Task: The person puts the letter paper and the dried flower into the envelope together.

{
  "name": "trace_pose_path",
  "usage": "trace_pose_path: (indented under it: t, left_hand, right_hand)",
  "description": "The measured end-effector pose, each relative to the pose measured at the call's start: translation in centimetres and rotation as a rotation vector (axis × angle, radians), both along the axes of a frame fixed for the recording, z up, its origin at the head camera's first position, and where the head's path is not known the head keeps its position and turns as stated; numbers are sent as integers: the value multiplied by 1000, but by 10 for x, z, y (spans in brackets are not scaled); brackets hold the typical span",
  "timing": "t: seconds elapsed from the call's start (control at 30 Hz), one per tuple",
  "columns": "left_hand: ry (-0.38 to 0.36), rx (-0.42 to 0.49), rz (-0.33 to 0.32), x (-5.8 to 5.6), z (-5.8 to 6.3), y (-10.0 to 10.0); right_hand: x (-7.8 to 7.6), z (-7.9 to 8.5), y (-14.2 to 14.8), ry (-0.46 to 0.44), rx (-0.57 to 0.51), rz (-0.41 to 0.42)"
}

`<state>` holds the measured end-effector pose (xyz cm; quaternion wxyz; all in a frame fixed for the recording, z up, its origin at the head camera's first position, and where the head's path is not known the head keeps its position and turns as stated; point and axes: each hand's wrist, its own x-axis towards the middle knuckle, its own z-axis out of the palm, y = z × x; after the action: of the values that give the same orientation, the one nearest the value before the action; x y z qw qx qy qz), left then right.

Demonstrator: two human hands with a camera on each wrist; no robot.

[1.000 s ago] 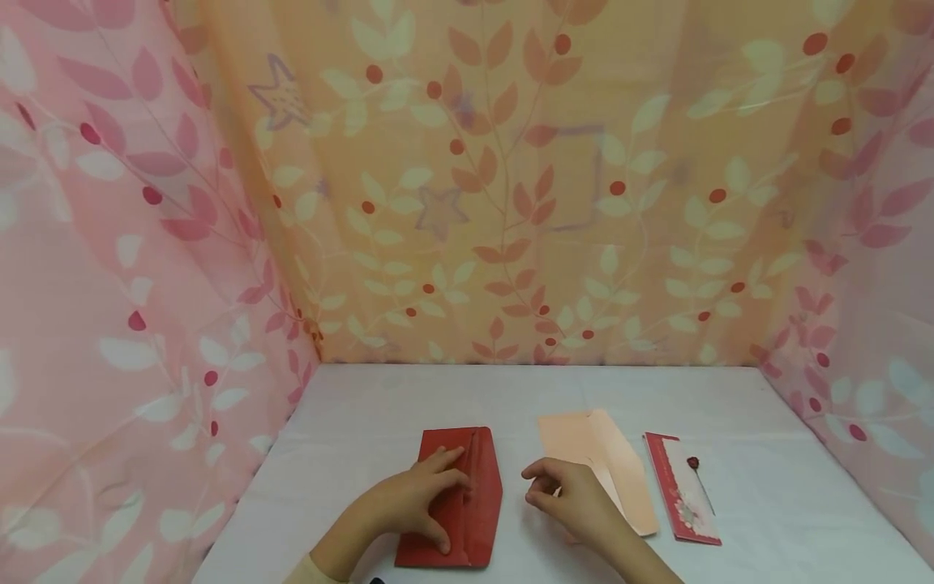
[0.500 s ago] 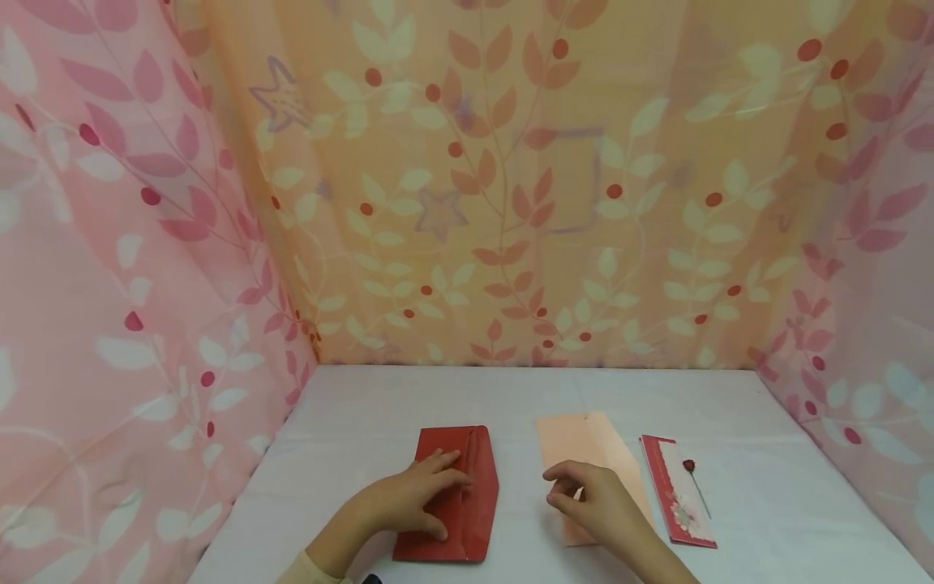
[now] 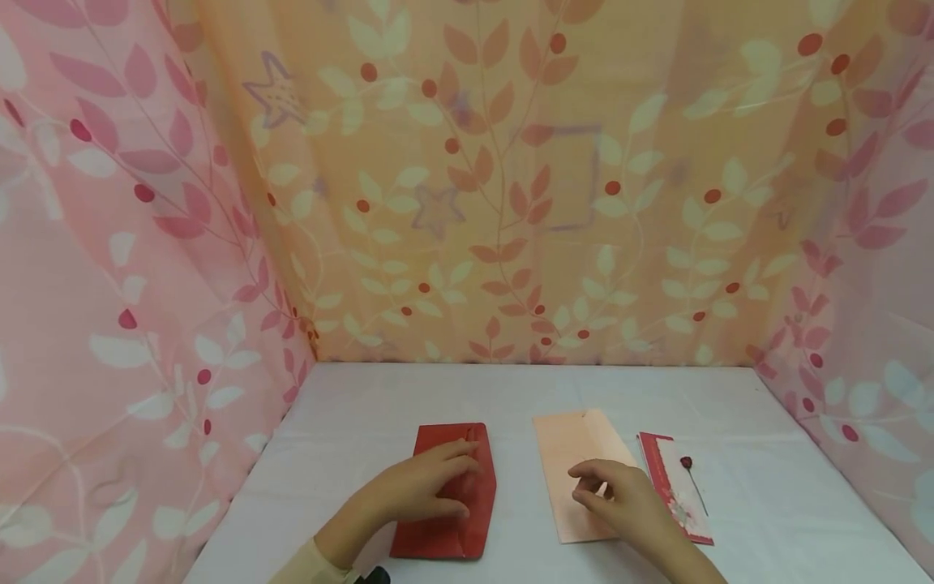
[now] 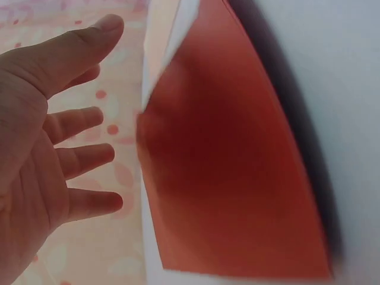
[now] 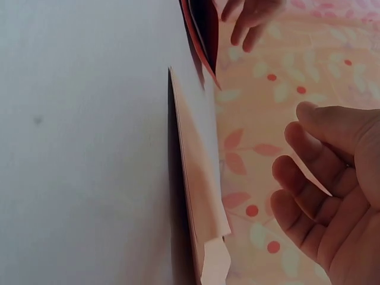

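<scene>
A red envelope [image 3: 477, 507] lies on the white tabletop with its flap unfolded to the right. Over it hovers my left hand [image 3: 419, 487], fingers spread and holding nothing; in the left wrist view a gap shows between the hand [image 4: 53, 130] and the red paper [image 4: 225, 172]. To its right lies a peach envelope [image 3: 565, 470]. My right hand [image 3: 623, 499] hangs above the peach envelope's right side, covering part of it, its fingers loosely bent and nothing between them. In the right wrist view those fingers [image 5: 297, 178] stand apart from the peach envelope [image 5: 199, 172].
Right of the peach envelope lies a red and white card [image 3: 660, 466] with a flower print, partly behind my right hand. A thin-stemmed dark red rose [image 3: 687, 463] lies on its right edge. Patterned cloth [image 3: 467, 203] hangs behind and at both sides of the table.
My left hand has lifted off the red envelope and shifted slightly right. The right hand has moved right across the peach envelope, whose flap now lies flatter.
</scene>
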<state>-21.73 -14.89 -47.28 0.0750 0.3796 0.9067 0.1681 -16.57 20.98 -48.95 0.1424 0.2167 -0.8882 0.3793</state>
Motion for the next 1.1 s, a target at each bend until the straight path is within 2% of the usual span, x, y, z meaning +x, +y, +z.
trace_pose_path:
  t: [0.17, 0.33, 0.43, 0.67, 0.9, 1.1]
  left_hand:
    - [67, 4, -53, 3, 11, 23]
    - [86, -6, -83, 3, 17, 47]
    - [103, -14, -99, 1, 15, 60]
    - [150, -40, -170, -1, 1, 90]
    - [233, -66, -174, -1, 6, 115]
    - [225, -91, -187, -4, 6, 136]
  right_hand:
    - [-2, -4, 10, 42, 15, -21]
    - [-2, -6, 18, 92, 45, -55]
    - [-2, -7, 24, 103, 78, -92]
    - [-6, -10, 39, 145, 109, -136]
    - [-9, -11, 56, 132, 151, -193]
    - [-10, -18, 65, 140, 161, -201]
